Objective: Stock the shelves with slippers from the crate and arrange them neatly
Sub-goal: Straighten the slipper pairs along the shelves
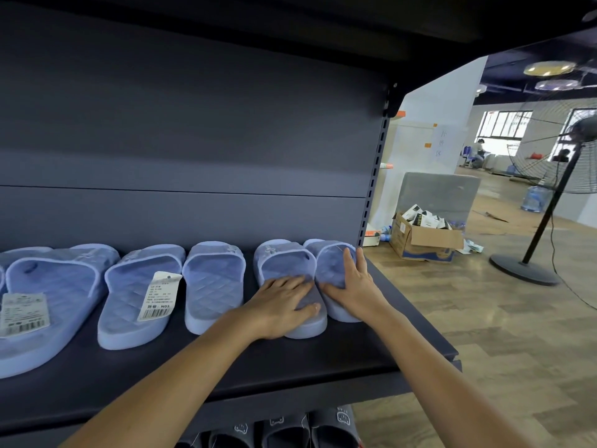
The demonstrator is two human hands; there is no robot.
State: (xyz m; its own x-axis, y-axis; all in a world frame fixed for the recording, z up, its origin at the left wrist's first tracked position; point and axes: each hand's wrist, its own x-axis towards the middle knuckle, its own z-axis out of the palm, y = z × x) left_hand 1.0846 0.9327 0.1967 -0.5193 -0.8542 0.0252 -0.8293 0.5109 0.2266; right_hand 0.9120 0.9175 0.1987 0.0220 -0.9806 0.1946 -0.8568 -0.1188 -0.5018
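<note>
Slippers (284, 286) lie under flat, unclenched left hand (284, 302) and right hand (350, 286); a hard nudge risks crowding the shelf (403, 321) edge.

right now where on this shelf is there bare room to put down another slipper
The front strip of the shelf before the slippers' heels is bare. The back row is crowded: the left hand and right hand press the two end slippers together at the upright.
</note>
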